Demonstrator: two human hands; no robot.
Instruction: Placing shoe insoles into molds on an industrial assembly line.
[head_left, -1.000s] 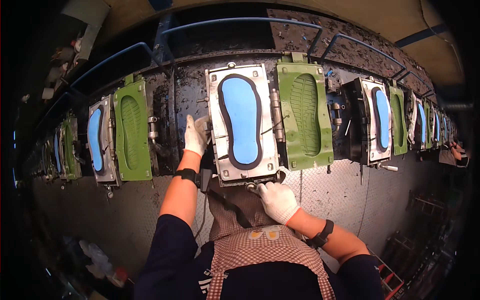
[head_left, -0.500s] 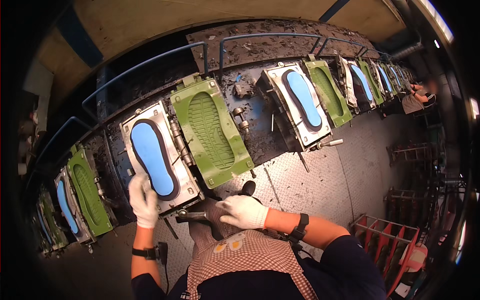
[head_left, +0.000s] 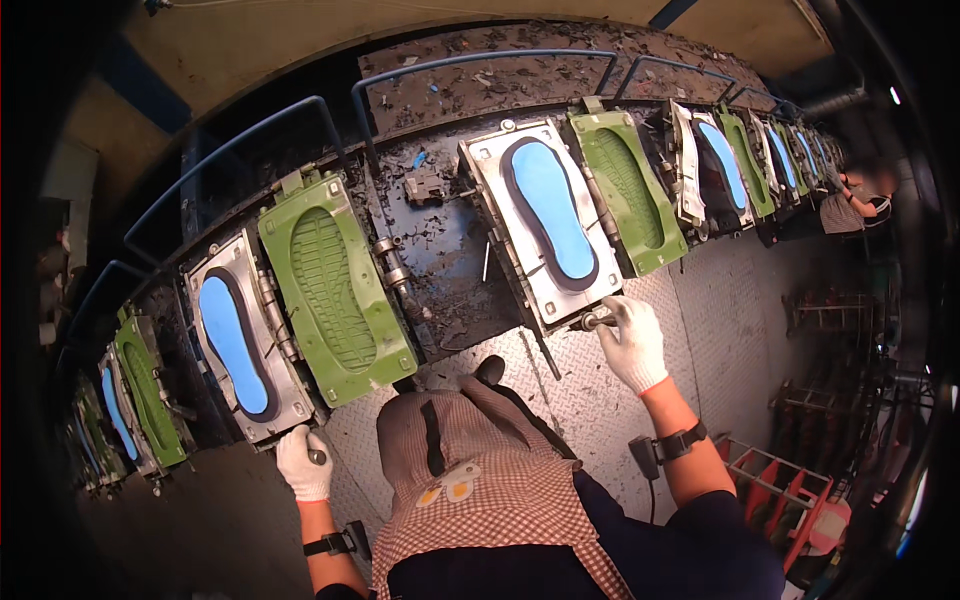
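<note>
In a white knit glove, my left hand [head_left: 305, 464] is closed around a handle [head_left: 317, 457] at the near edge of a hinged shoe-sole mould. Its metal half [head_left: 290, 415] carries a blue sole-shaped piece [head_left: 234, 345] with a dark rim. Joined to it on the right, a green half [head_left: 335, 290] shows a tread-patterned hollow. My right hand [head_left: 636, 345], also gloved, curls round the handle [head_left: 594, 321] of another open mould. That mould's metal plate [head_left: 487, 155] bears a similar blue piece [head_left: 553, 212], with its green half [head_left: 625, 190] beside it.
More open moulds [head_left: 140, 385] continue along the curved line at left and far right. Blue rails [head_left: 240, 155] run behind it, with dark scraps on the bench [head_left: 440, 270]. Red racks [head_left: 775, 485] stand at lower right. Another person [head_left: 850, 205] works farther down.
The moulds have shifted left in view. My right hand has gone from near the left mould's handle to the right mould's handle. My left hand has moved from the blue piece's edge to the left handle.
</note>
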